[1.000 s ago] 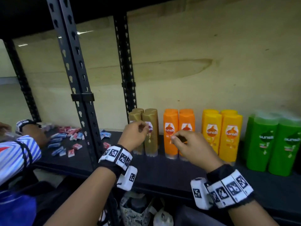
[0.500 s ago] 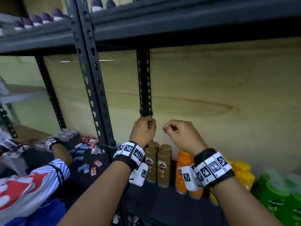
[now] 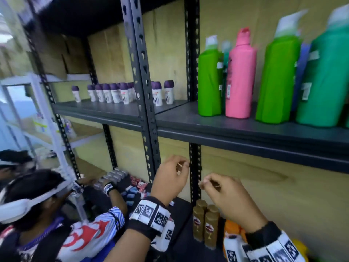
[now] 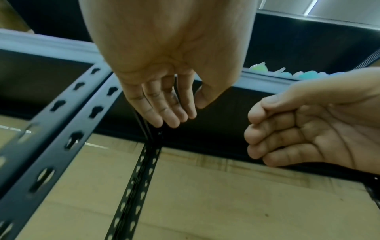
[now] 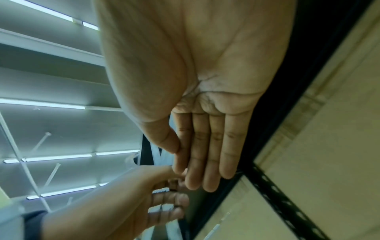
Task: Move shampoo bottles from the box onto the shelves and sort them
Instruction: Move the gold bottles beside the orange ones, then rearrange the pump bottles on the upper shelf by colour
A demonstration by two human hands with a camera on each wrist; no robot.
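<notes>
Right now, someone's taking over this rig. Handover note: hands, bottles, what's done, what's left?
Left hand and right hand are both empty, fingers loosely curled, raised in front of the rack post.
Lower shelf: gold bottles stand in a group, an orange bottle beside them.
Upper shelf: green bottles and a pink bottle stand upright.
The box is not in view, so what is left cannot be told. Check it, then fetch the next bottle.

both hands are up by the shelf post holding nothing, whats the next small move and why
Probably lower both hands toward the box for another bottle: the left hand and right hand hold no bottle, and the box is out of view, so where exactly I cannot tell.
</notes>
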